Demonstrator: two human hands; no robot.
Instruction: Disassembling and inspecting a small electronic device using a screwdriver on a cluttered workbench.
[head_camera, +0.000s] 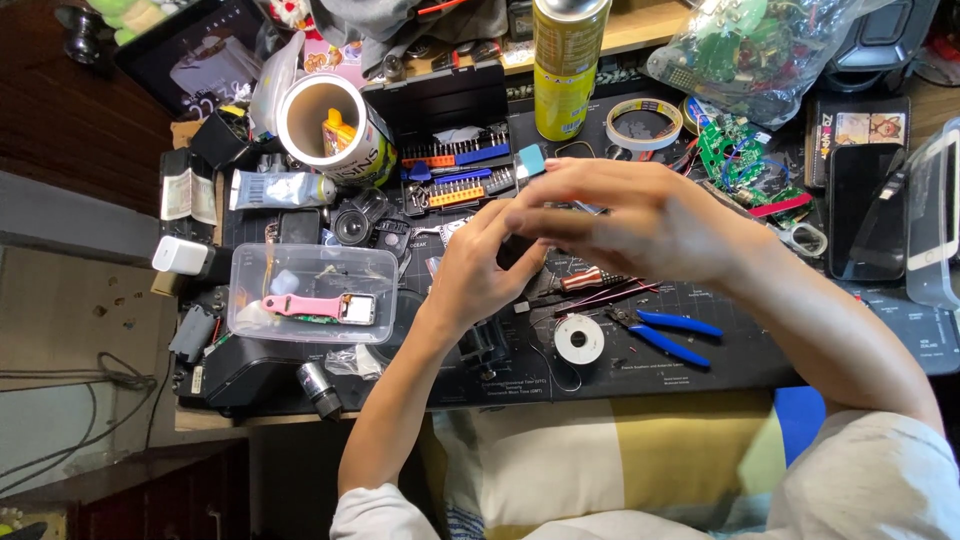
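Both hands meet over the middle of a dark work mat (860, 330). My left hand (480, 265) curls around a small dark object that is mostly hidden between the fingers. My right hand (640, 215) lies over it from the right, fingers bent, with a light blue and white piece (531, 161) showing at its fingertips. What exactly each hand holds is blurred and covered. Below the hands lie a spool of solder wire (579, 339) and blue-handled cutters (670, 335).
A clear plastic box (310, 293) with a pink item stands at the left. Behind the hands are a bit set case (455, 170), a yellow spray can (566, 65), a tape roll (644, 123), green circuit boards (735, 150) and a black phone (866, 210). Clutter fills the desk's left side.
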